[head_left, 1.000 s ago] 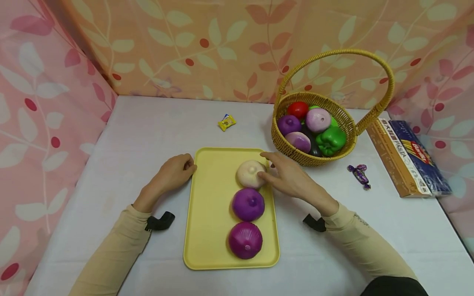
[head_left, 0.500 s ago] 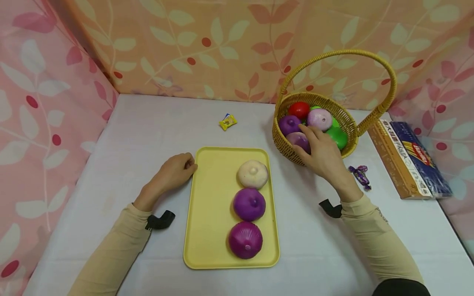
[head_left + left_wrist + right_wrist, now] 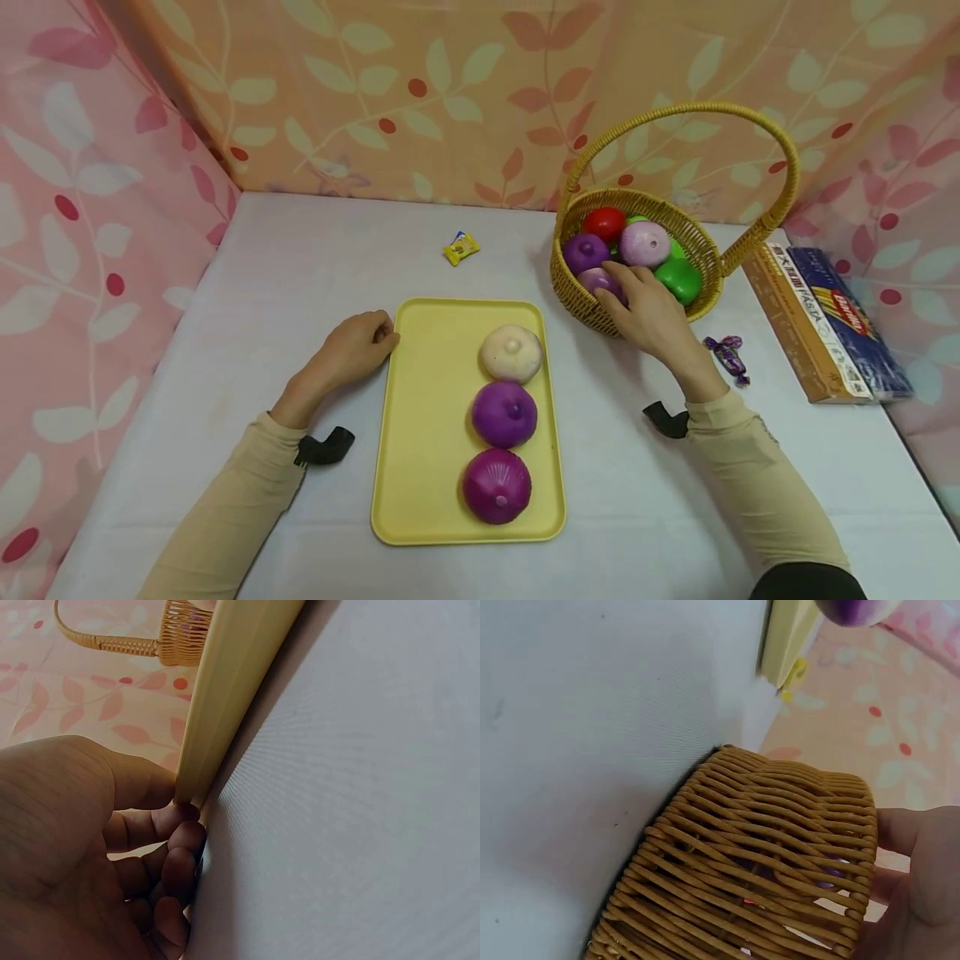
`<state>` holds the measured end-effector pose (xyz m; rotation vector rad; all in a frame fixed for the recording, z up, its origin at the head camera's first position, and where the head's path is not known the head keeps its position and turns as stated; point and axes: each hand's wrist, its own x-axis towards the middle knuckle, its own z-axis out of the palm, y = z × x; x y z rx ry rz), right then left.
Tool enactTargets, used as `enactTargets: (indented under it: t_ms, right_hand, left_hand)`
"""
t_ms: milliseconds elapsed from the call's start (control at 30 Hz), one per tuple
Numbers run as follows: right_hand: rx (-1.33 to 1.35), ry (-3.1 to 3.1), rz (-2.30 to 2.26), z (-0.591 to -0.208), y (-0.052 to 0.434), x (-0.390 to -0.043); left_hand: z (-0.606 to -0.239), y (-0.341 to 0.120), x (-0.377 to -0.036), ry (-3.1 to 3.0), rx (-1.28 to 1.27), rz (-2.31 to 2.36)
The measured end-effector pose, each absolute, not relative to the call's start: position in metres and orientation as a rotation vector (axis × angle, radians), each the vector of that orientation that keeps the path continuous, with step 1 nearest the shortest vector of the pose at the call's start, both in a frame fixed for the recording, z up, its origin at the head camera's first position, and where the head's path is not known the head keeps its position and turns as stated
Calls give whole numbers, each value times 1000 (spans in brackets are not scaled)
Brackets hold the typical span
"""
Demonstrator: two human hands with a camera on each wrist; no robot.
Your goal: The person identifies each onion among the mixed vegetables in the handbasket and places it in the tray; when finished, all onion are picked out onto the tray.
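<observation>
- The pale purple onion (image 3: 602, 282) lies at the near edge of the wicker basket (image 3: 697, 304), mostly covered by the right hand (image 3: 651, 312), whose fingers curl over it inside the rim.
- From the head view the grip looks closed around that onion, though the fingertips are hidden behind it; the right wrist view shows only the woven wall and a sliver of palm.
- To lift it well, I judge the fingers should settle under the onion's widest part before rising, so that it clears the rim without dragging its neighbours.
- Those neighbours sit close: a dark purple onion (image 3: 585, 251) just behind, a pink onion (image 3: 643, 243) beside it, a green pepper (image 3: 678, 279) to the right and a red one (image 3: 603, 222) at the back.
- A straight, upward pull under the basket's arched handle (image 3: 675, 112) seems safest, as a sideways tug could tip the light basket.
- The left hand (image 3: 352, 350) rests on the table with its fingers loosely curled against the left edge of the yellow tray (image 3: 427, 417); the left wrist view shows the fingertips touching the rim and pinching nothing, steadying it.
- On the tray stand a cream onion (image 3: 512, 352), a purple onion (image 3: 504, 413) and a magenta onion (image 3: 497, 487) in a row down its right half, leaving its left half bare.
- Farther out lie a yellow sweet (image 3: 461, 247), a purple sweet (image 3: 727, 354) and a pasta box (image 3: 825, 321).
</observation>
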<state>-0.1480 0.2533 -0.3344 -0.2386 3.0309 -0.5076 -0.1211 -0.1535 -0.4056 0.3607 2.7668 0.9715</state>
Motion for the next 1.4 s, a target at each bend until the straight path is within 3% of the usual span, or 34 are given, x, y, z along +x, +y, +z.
enactTargets:
  t_ms: [233,433,633,933,1133,1400]
  right_hand:
    - [-242,2994,-614,-336,256,-163]
    - [-171,3135,-941,-322,251,-150]
    - [-749,3103,-1169,-309,206,-108]
    - [-1382,2738,-848,-327,133,-47]
    - [-1638,2679,-584,-348,112,-35]
    - [-1714,2646,-483,-360,109,-27]
  left_hand:
    - [-406,-155,-119,2753,349,983]
    - [-405,-154,-121,2776,364,967]
    - [-403,-154,-124,2782,357,951]
    - [-405,-153,-122,2772,345,945]
    - [-407,-154,-119,2778,357,951]
    - [-406,-153,-121,2784,365,946]
